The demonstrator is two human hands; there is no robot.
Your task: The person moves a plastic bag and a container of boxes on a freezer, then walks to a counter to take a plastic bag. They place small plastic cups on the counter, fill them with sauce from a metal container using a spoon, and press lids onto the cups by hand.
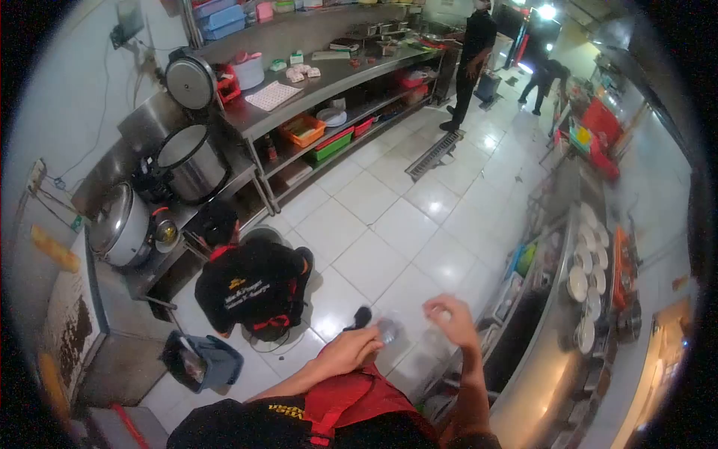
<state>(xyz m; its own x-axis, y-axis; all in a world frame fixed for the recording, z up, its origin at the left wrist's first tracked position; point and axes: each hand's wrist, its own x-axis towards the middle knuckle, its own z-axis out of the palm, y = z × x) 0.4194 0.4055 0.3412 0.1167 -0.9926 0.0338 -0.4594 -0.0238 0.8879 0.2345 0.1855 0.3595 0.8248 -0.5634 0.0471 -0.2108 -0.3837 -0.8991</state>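
My left hand is closed around a clear see-through container, held in front of my red apron. The container is blurred, and its exact kind does not show. To its right, apart from it, my right hand is raised with the fingers curled in toward the thumb. Whether a small thing sits between those fingers is hidden. Just beyond my left hand, a dark object shows low against the floor.
A crouching co-worker is at left, near a grey bin. Large pots stand behind. A steel counter runs along the far wall. Stacked bowls line the right counter. Two people stand farther off near a floor drain.
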